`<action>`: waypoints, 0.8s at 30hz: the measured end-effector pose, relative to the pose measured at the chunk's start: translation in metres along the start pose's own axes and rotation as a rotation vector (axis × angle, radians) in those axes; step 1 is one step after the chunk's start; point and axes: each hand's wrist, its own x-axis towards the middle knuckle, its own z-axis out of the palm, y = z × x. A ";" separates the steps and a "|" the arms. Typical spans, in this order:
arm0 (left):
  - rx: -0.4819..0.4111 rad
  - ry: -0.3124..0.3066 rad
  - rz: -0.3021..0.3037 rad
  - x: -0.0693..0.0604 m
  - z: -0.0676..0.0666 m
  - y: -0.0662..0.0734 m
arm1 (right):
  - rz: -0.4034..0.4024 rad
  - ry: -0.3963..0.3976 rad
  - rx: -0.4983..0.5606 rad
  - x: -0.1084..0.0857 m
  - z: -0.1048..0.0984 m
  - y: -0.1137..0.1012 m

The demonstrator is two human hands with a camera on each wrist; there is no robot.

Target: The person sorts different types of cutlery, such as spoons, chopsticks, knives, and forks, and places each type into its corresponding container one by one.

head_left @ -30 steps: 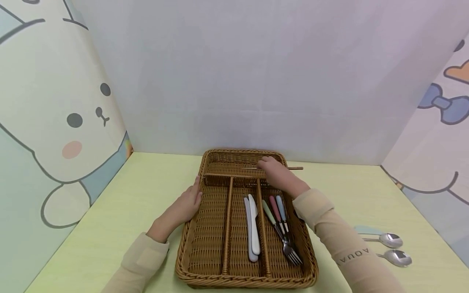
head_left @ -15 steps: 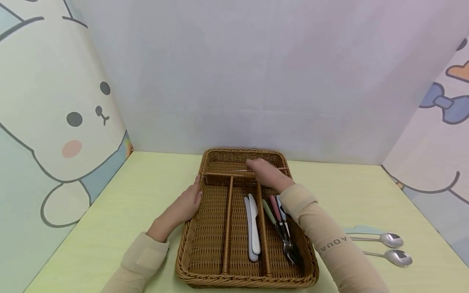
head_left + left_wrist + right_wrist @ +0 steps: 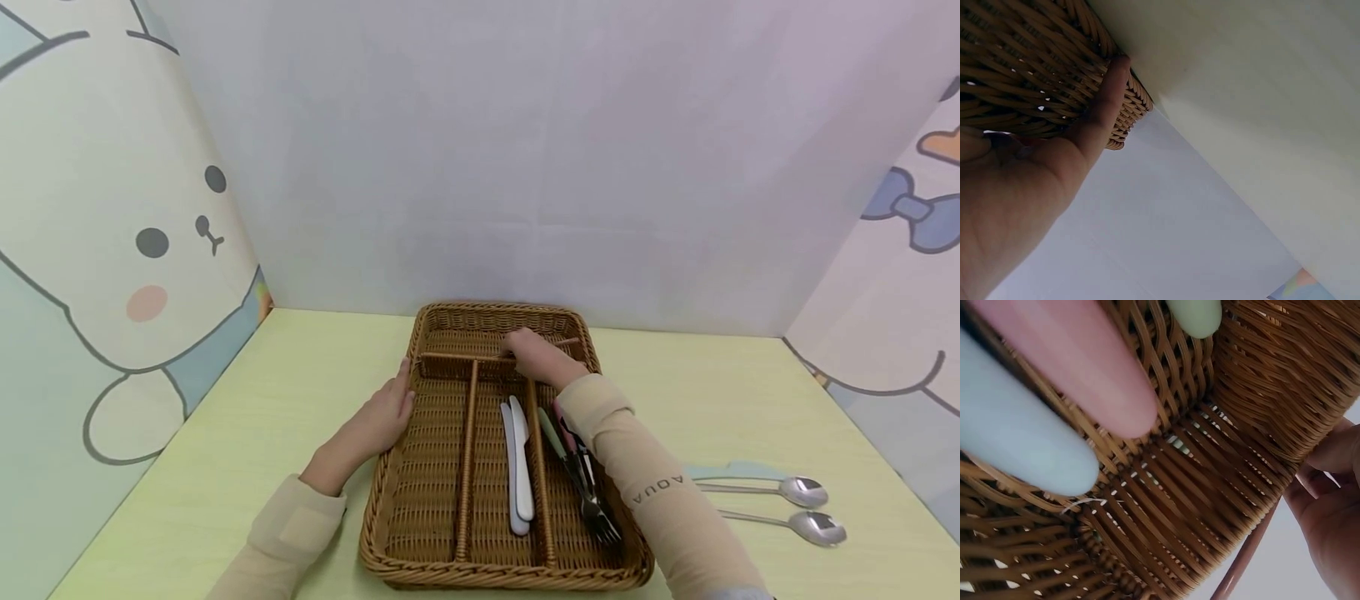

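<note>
The right hand point(image 3: 538, 356) seems to pinch a thin stick point(image 3: 568, 342), roughly parallel to the back edge of the worktop point(image 3: 697, 392), at the rear of the basket point(image 3: 480, 576); the left hand point(image 3: 382, 417), one finger straight, touches its left side.

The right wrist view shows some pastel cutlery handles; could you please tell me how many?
3: a blue handle at left, a pink handle beside it, a green handle at the top edge.

Three knives point(image 3: 521, 458), three forks point(image 3: 597, 523), two spoons point(image 3: 817, 527), one basket point(image 3: 427, 500)
</note>
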 end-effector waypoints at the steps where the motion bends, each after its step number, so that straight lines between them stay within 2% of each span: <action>1: 0.000 0.000 0.000 0.000 0.000 0.000 | 0.000 0.002 -0.003 0.000 0.001 0.000; 17: 0.003 -0.004 0.005 0.001 -0.001 0.000 | 0.102 -0.023 0.082 0.000 0.011 0.000; 24: -0.004 -0.018 0.000 0.002 0.000 -0.001 | 0.133 -0.029 0.081 0.001 0.014 0.001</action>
